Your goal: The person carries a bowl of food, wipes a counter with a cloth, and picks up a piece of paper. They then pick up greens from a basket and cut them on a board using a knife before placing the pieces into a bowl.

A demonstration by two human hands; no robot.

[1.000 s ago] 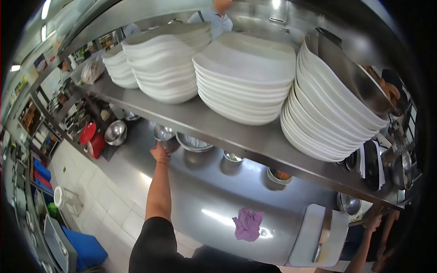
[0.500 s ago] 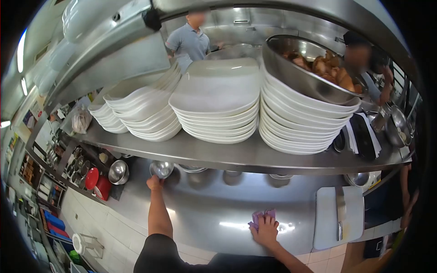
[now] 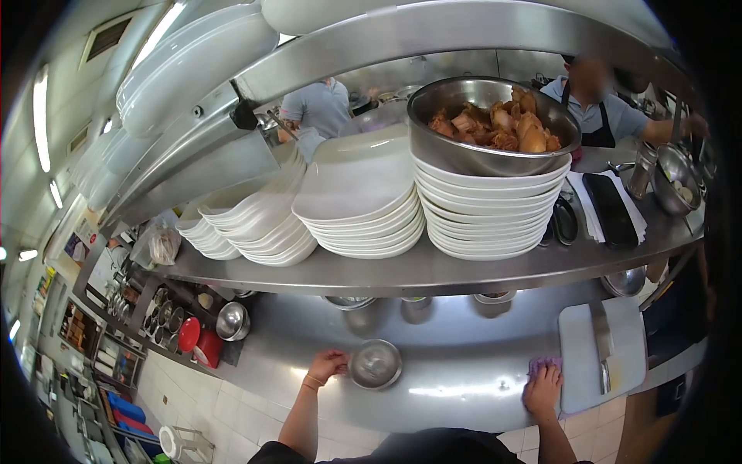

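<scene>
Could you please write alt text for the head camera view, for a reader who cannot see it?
At a steel kitchen counter, the person's left hand grips a small steel bowl while the right hand rests on a purple cloth beside a white cutting board with a knife. On the shelf above, stacked white plates carry a steel bowl of fried food.

Left hand [image 3: 328, 363]: fingers grip the rim of a small round stainless steel bowl [image 3: 375, 363] on the steel counter [image 3: 456, 363].
Right hand [image 3: 542, 390]: pressed flat on a crumpled purple cloth [image 3: 541, 363], just beside a white rectangular cutting board [image 3: 618, 356] bearing a knife [image 3: 601, 344].
Shelf above: stacks of white plates [image 3: 363, 209]; a large steel bowl of fried brown food [image 3: 495, 124] sits atop one stack.
Background: two people stand behind the shelf.
</scene>
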